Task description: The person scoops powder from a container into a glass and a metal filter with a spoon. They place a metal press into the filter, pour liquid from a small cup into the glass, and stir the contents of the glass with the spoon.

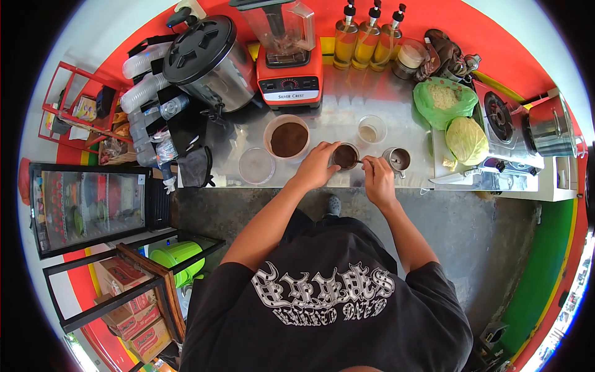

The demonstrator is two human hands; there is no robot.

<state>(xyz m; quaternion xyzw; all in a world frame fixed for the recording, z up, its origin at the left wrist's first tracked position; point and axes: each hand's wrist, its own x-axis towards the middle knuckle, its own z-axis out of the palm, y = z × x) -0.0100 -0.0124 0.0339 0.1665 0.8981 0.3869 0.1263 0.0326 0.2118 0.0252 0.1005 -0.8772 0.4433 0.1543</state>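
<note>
My left hand (317, 165) is closed round the left side of a small cup (345, 156) with dark brown contents. In my right hand (377, 178) is the thin handle of a spoon (361, 162), its other end inside that cup. Just right of it stands a metal mug (397, 159) with something dark brown in it. A round tub of brown powder (289, 137) is on the left, beside a clear round lid (257, 165). Behind the cup is a clear plastic container (372, 129) with a little pale content at its bottom.
A red blender (290, 84) and a large steel pot with black lid (207, 65) stand at the back left. Pump bottles (365, 44) line the wall. Rightward are a cabbage (467, 141), a knife (455, 177) and a gas stove (502, 118).
</note>
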